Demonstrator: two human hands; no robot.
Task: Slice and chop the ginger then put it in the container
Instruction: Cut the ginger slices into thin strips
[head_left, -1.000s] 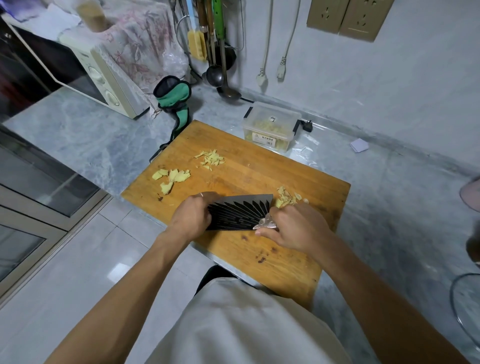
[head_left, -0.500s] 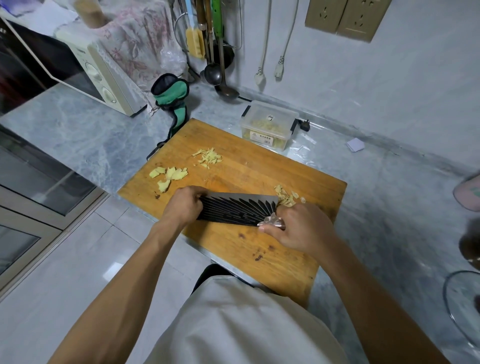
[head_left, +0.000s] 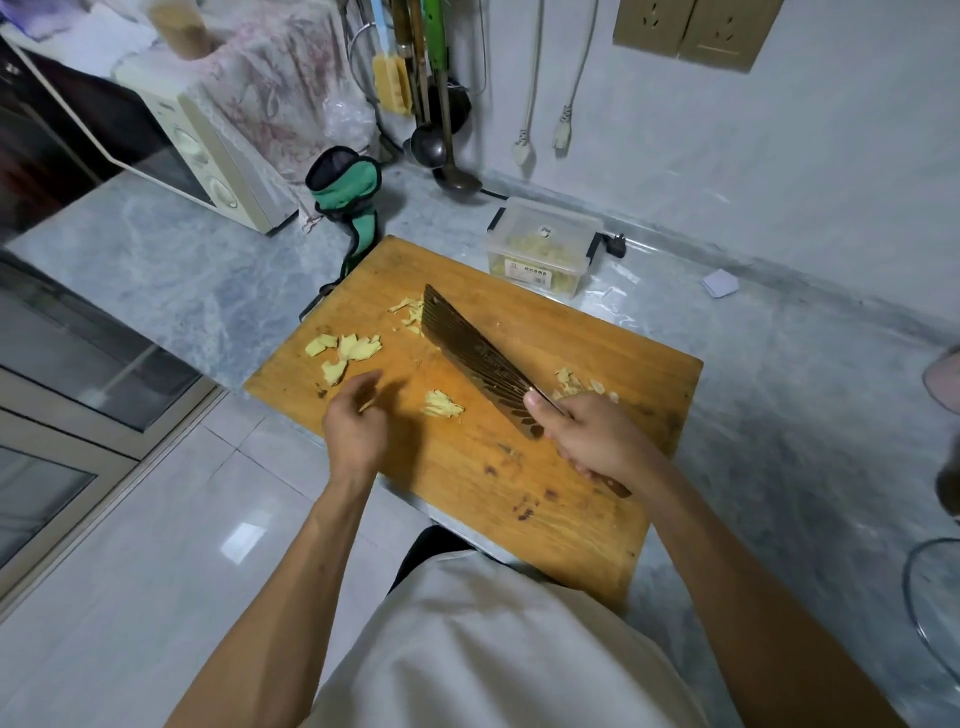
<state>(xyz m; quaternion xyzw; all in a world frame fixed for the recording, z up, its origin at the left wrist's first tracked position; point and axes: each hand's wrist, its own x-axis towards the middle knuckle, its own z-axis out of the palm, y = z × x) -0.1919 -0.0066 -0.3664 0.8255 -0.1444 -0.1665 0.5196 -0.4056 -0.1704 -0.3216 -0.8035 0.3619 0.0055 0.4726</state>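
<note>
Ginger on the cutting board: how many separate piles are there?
4: left slices, far pile partly behind the cleaver, centre pile, one beside the right hand at.

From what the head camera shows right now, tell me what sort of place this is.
Most likely a home kitchen: a wooden cutting board on a marble counter, ladles hanging by the wall, and a microwave at the back left.

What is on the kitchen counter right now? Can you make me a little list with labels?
board: wooden chopping board on grey marble counter
knife: dark patterned cleaver, blade over the board
right hand: grips the cleaver handle
left hand: over the board, blurred, holding nothing
ginger: four small piles of pale yellow ginger pieces on the board
box: clear plastic container behind the board, yellowish contents
</note>
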